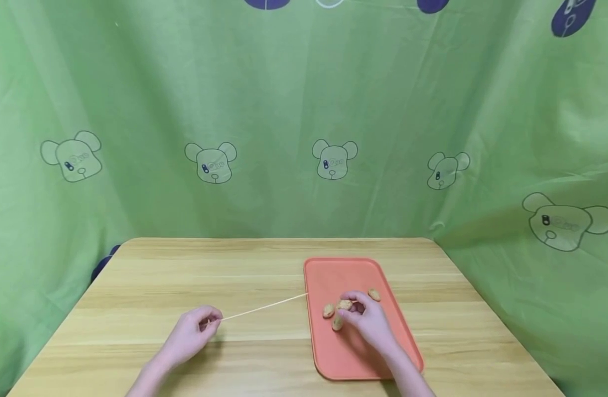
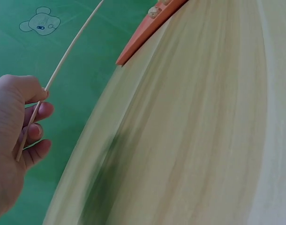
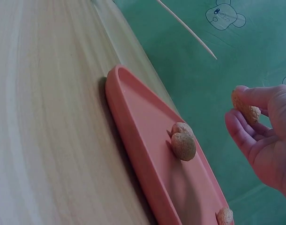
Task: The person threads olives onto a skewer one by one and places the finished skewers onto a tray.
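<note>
My left hand (image 1: 191, 333) pinches a thin bamboo skewer (image 1: 265, 311) near one end. In the left wrist view the skewer (image 2: 64, 57) slants up past the thumb, its lower end lying across the curled fingers. Its pointed tip shows in the right wrist view, apart from the right hand. Between thumb and fingers, my right hand (image 1: 372, 326) holds a rough tan oval piece (image 3: 246, 107) above the coral tray (image 1: 334, 361). Three similar pieces lie on the tray: one to the left (image 1: 328, 311), one nearer (image 1: 337, 323) and one farther right (image 1: 374, 295).
A wood-grain table (image 1: 244, 364) carries the tray right of its middle, and the tray has a low raised rim. Green cloth (image 1: 274, 110) with printed bear heads hangs behind the table and along both sides.
</note>
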Tool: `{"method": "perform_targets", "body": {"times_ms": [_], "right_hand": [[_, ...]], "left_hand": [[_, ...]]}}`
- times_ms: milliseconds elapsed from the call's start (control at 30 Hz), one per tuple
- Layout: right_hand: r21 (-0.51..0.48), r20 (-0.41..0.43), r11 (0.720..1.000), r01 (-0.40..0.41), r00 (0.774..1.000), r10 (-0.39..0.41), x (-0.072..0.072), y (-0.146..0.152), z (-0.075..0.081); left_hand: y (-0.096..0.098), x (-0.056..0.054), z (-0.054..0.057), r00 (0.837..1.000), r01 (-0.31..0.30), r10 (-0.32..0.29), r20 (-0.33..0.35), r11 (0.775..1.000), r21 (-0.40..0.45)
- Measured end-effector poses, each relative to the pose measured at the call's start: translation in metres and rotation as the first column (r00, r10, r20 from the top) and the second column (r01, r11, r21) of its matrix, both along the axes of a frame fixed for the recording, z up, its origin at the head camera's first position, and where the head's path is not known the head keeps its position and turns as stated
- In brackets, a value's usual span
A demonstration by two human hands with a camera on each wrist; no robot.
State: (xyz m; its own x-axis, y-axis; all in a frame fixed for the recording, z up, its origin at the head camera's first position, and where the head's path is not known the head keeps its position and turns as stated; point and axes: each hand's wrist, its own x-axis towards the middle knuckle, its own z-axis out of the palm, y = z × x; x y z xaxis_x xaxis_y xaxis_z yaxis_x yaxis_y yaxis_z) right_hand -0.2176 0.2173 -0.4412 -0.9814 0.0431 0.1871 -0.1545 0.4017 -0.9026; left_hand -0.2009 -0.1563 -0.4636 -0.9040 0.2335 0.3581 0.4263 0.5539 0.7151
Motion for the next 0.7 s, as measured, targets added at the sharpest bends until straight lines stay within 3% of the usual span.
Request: {"method": "perform_targets", "body": {"times_ms": [167, 367, 700], "right_hand": [[-0.012, 0.012, 1.0, -0.009, 1.0, 0.009, -0.002, -0.002, 0.001], [-0.029, -0.038, 0.998, -0.06, 0.998, 0.059, -0.002, -0.004, -0.003], [-0.057, -0.04, 0.995, -0.087, 0.996, 0.085, -0.003, -0.013, 0.0]], "left_hand": [[0.001, 0.0, 0.002, 1.0, 0.018, -0.018, 0.014, 0.999, 0.027], [0.003, 0.001, 0.002, 0.997, 0.071, -0.071, -0.002, 0.996, 0.058], [0.005, -0.001, 0.003, 0.996, 0.081, -0.078, -0.044, 0.995, 0.056]]}}
